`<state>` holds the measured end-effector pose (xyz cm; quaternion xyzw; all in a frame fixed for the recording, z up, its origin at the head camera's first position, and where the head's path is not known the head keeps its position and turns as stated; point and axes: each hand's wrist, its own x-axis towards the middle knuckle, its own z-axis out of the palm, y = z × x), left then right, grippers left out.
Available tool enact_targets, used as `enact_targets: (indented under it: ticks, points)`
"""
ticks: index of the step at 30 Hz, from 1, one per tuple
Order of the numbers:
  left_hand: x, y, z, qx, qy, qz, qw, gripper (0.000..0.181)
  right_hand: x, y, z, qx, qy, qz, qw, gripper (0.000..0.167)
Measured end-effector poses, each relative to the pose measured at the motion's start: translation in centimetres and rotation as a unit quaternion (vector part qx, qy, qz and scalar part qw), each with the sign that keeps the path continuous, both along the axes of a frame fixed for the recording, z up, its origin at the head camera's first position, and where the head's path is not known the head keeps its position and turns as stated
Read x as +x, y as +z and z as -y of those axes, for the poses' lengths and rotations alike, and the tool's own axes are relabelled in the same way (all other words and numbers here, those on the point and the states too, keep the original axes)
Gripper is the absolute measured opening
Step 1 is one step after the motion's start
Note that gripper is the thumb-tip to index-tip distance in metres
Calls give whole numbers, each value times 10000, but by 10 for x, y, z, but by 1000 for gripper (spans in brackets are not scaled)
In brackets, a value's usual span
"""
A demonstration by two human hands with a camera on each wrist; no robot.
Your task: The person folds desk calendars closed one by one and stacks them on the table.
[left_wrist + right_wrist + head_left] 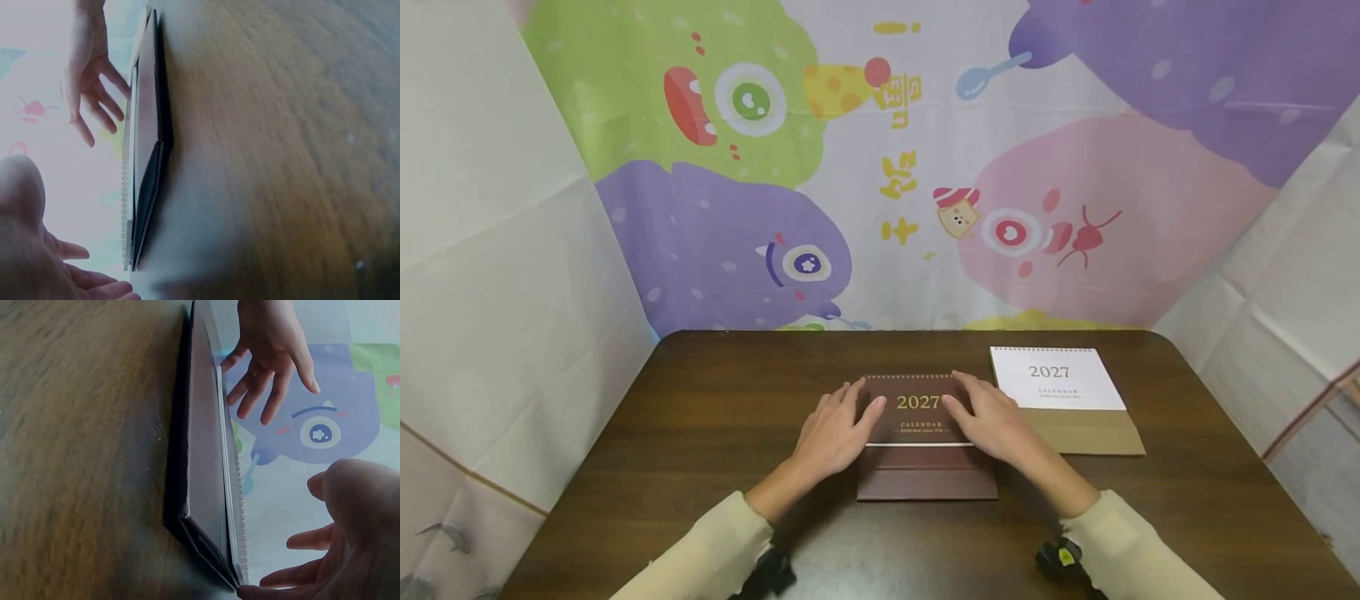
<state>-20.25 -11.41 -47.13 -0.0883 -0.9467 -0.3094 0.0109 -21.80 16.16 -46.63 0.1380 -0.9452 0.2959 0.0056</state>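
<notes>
A dark brown desk calendar (919, 417) marked 2027 lies low on the table, its spiral binding along the far edge. Its cover and base form a thin, slightly bent wedge (147, 106) in the left wrist view. My left hand (837, 429) is at its left side, fingers extended and thumb over the cover's edge. On the opposite side is my right hand (991, 417), fingers also extended, thumb over the cover. A right fingertip seems to meet the calendar's corner (235, 582) in the right wrist view. Whether the left fingers touch it I cannot tell.
A white 2027 calendar (1045, 377) with a tan base (1086, 432) sits just right of my right hand. Beyond the dark wooden table (715, 392) hangs a cartoon-printed cloth (917, 292). Pale sheets (497, 250) stand at both sides.
</notes>
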Motion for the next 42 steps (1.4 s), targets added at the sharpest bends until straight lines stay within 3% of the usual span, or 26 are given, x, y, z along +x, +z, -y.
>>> enact_targets:
  ticks: [1, 2, 8, 10, 13, 16, 19, 21, 23, 25, 31, 33, 39, 42]
  points:
    - [-1, -1, 0, 93, -12, -18, 10000, 76, 1, 1, 0, -17, 8, 98, 9999, 67]
    - [-2, -3, 1, 211, -17, -18, 9998, 76, -3, -7, -3, 34, -7, 37, 10000, 69]
    - [-18, -37, 6, 437, 26, -415, 9982, 80, -20, -38, -12, 211, -45, -110, 9997, 78]
    - [-20, -43, 8, 498, 2, -404, 9979, 82, -22, -40, -12, 256, -50, -38, 9997, 78]
    - [-20, -44, 8, 540, -66, -438, 9976, 82, -20, -35, -9, 302, -86, 81, 9995, 78]
    - [-13, -31, 5, 714, -100, -397, 9966, 79, -18, -32, -7, 344, -150, 42, 9993, 80]
    - [-17, -38, 5, 609, -86, -457, 9971, 78, -15, -31, -5, 418, -211, -71, 9989, 80]
    - [-23, -50, 7, 516, -63, -432, 9977, 80, -11, -27, -3, 516, -231, -106, 9983, 79]
    - [-31, -61, 8, 439, -44, -323, 9985, 81, 0, -11, 2, 566, -232, 57, 9981, 76]
    - [-30, -59, 7, 522, -5, -98, 9986, 81, 3, -9, 5, 592, -227, 129, 9979, 75]
    - [-32, -61, 5, 581, 41, -116, 9982, 82, -17, -48, -3, 549, -283, -105, 9980, 82]
    - [-34, -63, 5, 653, 56, -142, 9978, 81, -20, -55, -5, 609, -303, -226, 9974, 83]
    - [-31, -58, 7, 823, 77, -174, 9964, 78, -17, -55, -2, 582, -393, -308, 9971, 84]
    - [-25, -50, 6, 923, 24, -298, 9953, 78, -11, -51, 1, 542, -423, -299, 9972, 81]
